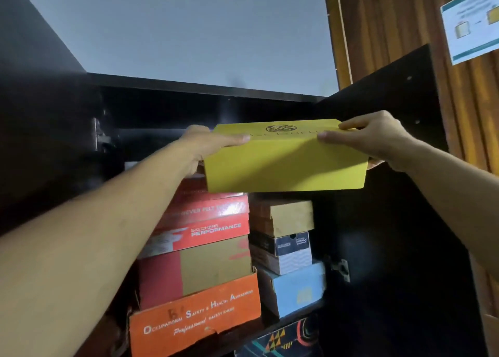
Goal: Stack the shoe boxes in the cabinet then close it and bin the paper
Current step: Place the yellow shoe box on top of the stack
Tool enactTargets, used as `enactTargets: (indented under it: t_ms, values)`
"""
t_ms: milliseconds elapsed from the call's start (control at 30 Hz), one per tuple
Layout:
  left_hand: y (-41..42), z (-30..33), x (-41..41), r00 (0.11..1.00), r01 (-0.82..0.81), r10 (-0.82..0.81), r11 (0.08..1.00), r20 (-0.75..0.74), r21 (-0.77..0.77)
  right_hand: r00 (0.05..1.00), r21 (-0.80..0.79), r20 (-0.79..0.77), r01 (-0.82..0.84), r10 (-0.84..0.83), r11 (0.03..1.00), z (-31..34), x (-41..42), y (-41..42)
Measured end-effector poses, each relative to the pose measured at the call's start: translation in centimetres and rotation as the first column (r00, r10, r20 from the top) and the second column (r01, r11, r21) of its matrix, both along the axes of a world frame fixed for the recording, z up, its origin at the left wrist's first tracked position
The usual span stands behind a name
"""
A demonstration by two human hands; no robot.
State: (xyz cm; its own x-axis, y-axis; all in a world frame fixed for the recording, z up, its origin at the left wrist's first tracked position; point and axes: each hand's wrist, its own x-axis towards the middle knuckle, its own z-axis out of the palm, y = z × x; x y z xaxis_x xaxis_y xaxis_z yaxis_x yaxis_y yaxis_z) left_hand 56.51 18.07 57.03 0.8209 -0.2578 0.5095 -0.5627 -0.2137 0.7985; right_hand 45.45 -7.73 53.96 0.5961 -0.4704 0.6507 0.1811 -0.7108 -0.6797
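I hold a yellow shoe box (286,162) with a dark logo on its lid, high inside the open black cabinet (205,86). My left hand (205,146) grips its left end and my right hand (378,138) grips its right end. The box hovers above two stacks. The left stack has an orange safety-shoe box (197,313) at the bottom, a red and tan box (199,270), and a red Skechers box (205,227). The right stack has a light blue box (297,289), a dark blue and white box (286,251) and a tan box (286,216).
The cabinet's right door (391,92) stands open beside my right hand, and the left door (40,113) is open too. Behind the right door is a wood-panelled wall (391,19) with a printed notice (469,22). A patterned box (280,340) shows on the shelf below.
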Motion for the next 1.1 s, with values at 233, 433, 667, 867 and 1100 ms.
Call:
enactTargets:
  t_ms: [233,433,667,867,1100]
  values:
    - [1.3,4.3,1.8,0.986,-0.142,0.147,0.988,0.078,-0.057,0.993,0.002,0.087,-0.083,0.083,0.997,4.9,5.3,0.3]
    - [3.1,5.4,4.5,0.965,-0.239,0.251,0.961,0.077,-0.139,0.983,-0.005,0.094,-0.157,0.157,0.988,6.7,11.0,1.7]
    - [5.0,5.6,8.9,0.933,-0.332,0.353,0.919,0.067,-0.213,0.955,0.047,0.165,-0.256,0.245,0.965,7.9,18.5,3.7]
    - [6.3,6.1,12.0,0.899,-0.385,0.422,0.889,0.118,-0.248,0.922,0.105,0.201,-0.356,0.331,0.929,8.3,23.1,5.4]
    - [7.5,6.1,14.7,0.818,-0.501,0.553,0.821,0.158,-0.275,0.921,0.130,0.210,-0.358,0.327,0.925,8.4,26.3,6.7]
